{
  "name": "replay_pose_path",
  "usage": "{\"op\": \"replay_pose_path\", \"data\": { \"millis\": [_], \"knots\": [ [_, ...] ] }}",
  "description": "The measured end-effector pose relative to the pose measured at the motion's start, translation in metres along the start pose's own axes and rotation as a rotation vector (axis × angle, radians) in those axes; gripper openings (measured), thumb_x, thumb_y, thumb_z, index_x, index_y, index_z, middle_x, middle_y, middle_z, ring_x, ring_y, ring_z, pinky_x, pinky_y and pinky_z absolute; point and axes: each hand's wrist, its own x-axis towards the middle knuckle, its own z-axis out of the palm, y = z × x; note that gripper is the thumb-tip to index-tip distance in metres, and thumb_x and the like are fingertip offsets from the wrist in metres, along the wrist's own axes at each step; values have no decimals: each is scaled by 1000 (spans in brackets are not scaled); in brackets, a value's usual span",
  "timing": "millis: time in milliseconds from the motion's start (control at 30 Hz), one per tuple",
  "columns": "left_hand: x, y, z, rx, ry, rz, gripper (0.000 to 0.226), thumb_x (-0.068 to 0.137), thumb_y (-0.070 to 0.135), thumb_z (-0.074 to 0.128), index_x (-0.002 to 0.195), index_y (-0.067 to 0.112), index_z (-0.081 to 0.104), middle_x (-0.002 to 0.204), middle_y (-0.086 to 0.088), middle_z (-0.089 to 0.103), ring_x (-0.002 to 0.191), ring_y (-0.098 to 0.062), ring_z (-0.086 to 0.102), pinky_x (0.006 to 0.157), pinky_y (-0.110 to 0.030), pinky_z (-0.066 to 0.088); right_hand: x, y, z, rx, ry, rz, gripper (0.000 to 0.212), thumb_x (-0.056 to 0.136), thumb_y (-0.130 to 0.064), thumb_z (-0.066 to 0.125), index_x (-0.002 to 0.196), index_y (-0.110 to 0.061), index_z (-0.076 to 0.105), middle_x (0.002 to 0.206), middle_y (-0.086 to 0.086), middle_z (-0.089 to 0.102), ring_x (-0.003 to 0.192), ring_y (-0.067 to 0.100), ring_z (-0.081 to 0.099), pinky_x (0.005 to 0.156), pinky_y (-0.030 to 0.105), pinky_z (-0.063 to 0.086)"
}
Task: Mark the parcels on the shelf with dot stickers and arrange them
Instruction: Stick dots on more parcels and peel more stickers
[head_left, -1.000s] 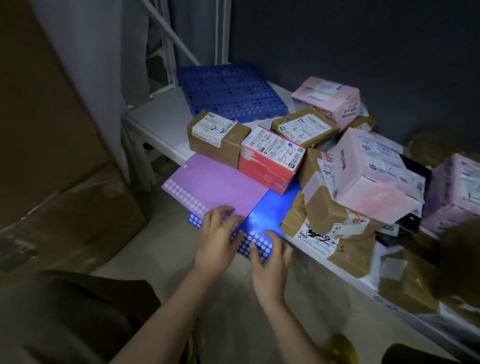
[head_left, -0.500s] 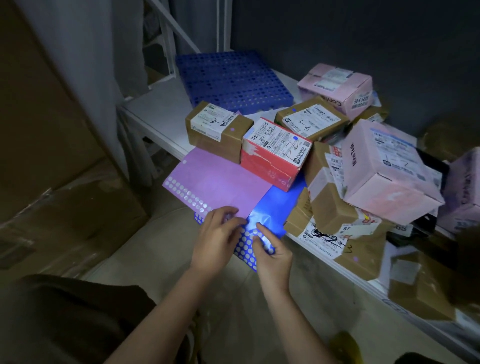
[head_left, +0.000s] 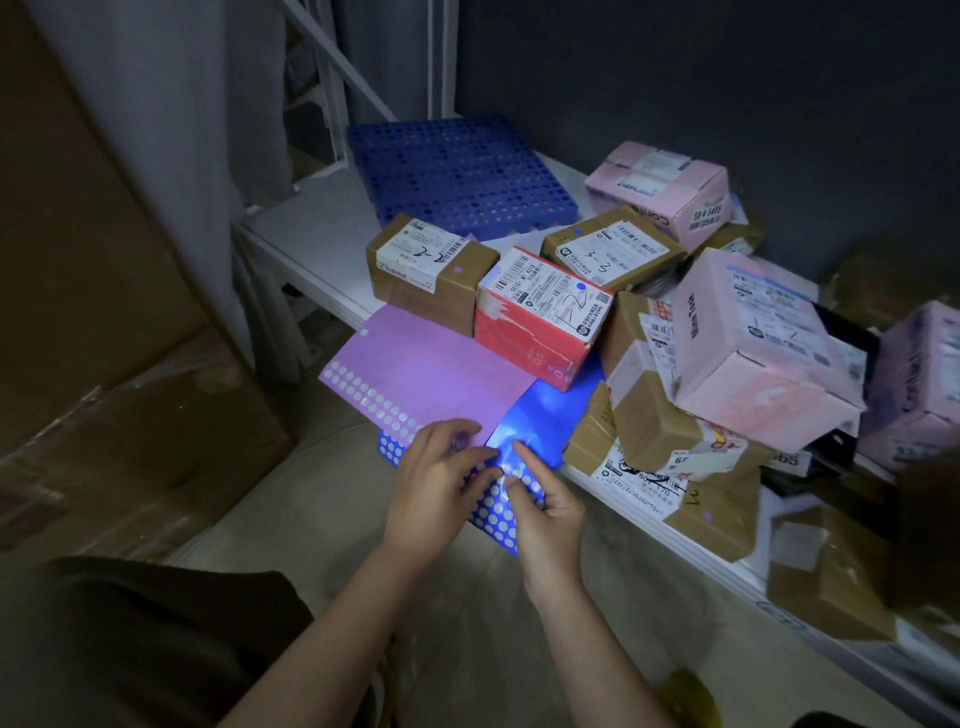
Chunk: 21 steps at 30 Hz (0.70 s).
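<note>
Both hands work at the near edge of the white shelf (head_left: 311, 234). The left hand (head_left: 434, 488) rests with loosely bent fingers across the seam where the purple sticker sheet (head_left: 431, 374) overlaps the blue sticker sheet (head_left: 545, 421). The right hand (head_left: 545, 512) is just beside it, its thumb and forefinger pinched together on the blue sheet's dotted near corner; whether a dot is lifted, I cannot tell.

Both sheets overhang the shelf edge. Far ends are tucked under parcels: purple under the brown box (head_left: 431, 275) on the left, blue under the red box (head_left: 540, 317) touching it on the right. The brown box carries a purple dot, the red box a blue dot.

Behind the red box lies a second brown box (head_left: 613, 252) with a blue dot. A large pink box (head_left: 753, 353) sits tilted on a heap of brown parcels to the right. Another pink box (head_left: 660, 192) stands far back. A blue perforated tray (head_left: 457, 176) lies at the far left of the shelf.
</note>
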Motion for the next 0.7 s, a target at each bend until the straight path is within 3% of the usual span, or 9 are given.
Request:
{"op": "replay_pose_path", "data": {
  "millis": [100, 167, 267, 467, 700],
  "knots": [
    [2, -1, 1, 5, -6, 9, 30, 82, 39, 56, 90, 18, 76, 109, -2, 64, 99, -14, 48, 83, -23, 39, 0, -1, 1, 6, 1, 10, 45, 87, 8, 58, 96, -35, 71, 86, -23, 71, 68, -1, 56, 70, 16, 51],
    [3, -2, 2, 1, -6, 9, 30, 82, 38, 56, 89, 18, 77, 108, -2, 64, 98, -14, 48, 82, -24, 40, 1, -2, 1, 4, 4, 6, 45, 87, 8, 57, 97, -34, 70, 77, -19, 68, 62, 1, 50, 65, 13, 49],
    [5, -2, 3, 3, -7, 19, 30, 82, 39, 55, 86, 19, 78, 106, -1, 65, 97, -14, 49, 80, -24, 41, 1, -2, 1, -7, 0, -38, 43, 87, 9, 56, 100, -30, 69, 80, -15, 67, 55, -1, 45, 61, 9, 45],
    [9, -8, 8, 1, -41, 45, 30, 82, 39, 54, 85, 22, 78, 106, 2, 66, 99, -15, 49, 81, -26, 41, 4, 6, 1, -52, 14, -62, 44, 87, 8, 58, 100, -32, 71, 78, -20, 70, 68, 8, 48, 64, 14, 48],
    [13, -10, 5, -38, -35, 75, 27, 81, 35, 55, 82, 20, 77, 101, 1, 67, 97, -13, 49, 82, -23, 40, 4, 6, 1, -60, 22, -89, 39, 87, 10, 56, 104, -22, 70, 74, -24, 69, 54, 1, 42, 57, 10, 43]
  ]
}}
